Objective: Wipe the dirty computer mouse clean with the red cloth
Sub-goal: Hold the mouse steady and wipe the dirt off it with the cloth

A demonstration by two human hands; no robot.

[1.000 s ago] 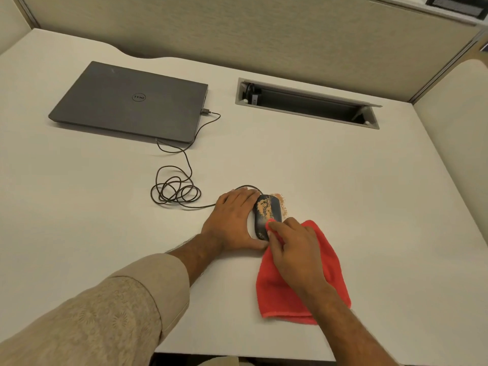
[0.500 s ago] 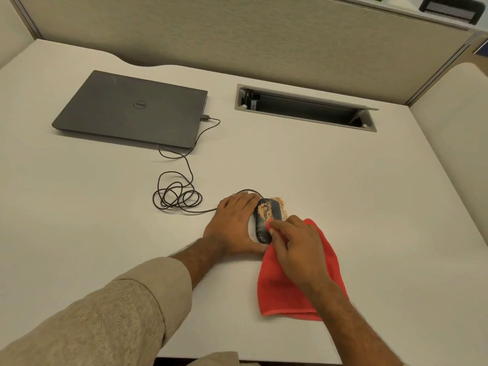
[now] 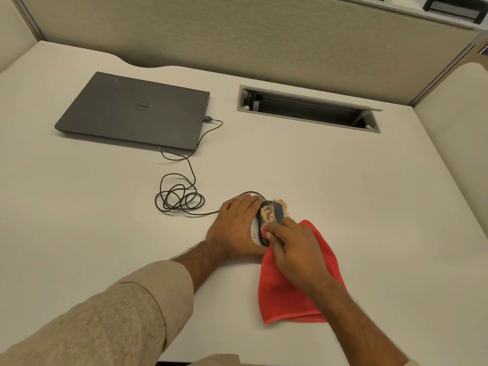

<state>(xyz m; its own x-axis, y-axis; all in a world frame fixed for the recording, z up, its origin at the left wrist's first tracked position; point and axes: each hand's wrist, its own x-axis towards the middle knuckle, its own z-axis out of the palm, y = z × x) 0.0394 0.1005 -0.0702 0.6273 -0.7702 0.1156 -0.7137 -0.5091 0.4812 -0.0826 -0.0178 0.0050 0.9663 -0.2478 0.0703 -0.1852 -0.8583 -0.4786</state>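
The mouse [image 3: 270,217] sits on the white counter [image 3: 343,207], just below the middle of the view. It is dark and rounded, with orange-brown crumbs stuck on its top. Its left side hides behind the left hand [image 3: 235,228], and its near end hides under the red cloth [image 3: 287,291] and the right hand [image 3: 295,249]. More crumbs [image 3: 284,204] lie on the counter at 1 o'clock from the mouse, touching it.

The left hand rests against the mouse's left side with fingers bent round it, holding it. The fingertips are hidden, so how tight the hold is I cannot tell. The right hand lies on top of the cloth and pinches a bit of it against the near end of the mouse. The cloth looks soft and fuzzy. It spreads flat on the counter toward 5 o'clock, partly under the right wrist.

A thin dark cord [image 3: 179,199] runs from the mouse's far end, passes behind the left hand, loops in a messy pile at 9 o'clock from the mouse, then goes up to a plug on the laptop [image 3: 132,112]. The laptop is shut, gray and flat, at 10 o'clock. A long metal slot [image 3: 309,109] is cut into the counter at 1 o'clock; inside is dark and hard to make out. A patterned tan sleeve [image 3: 105,320] covers the left arm and is cut off at the bottom edge.
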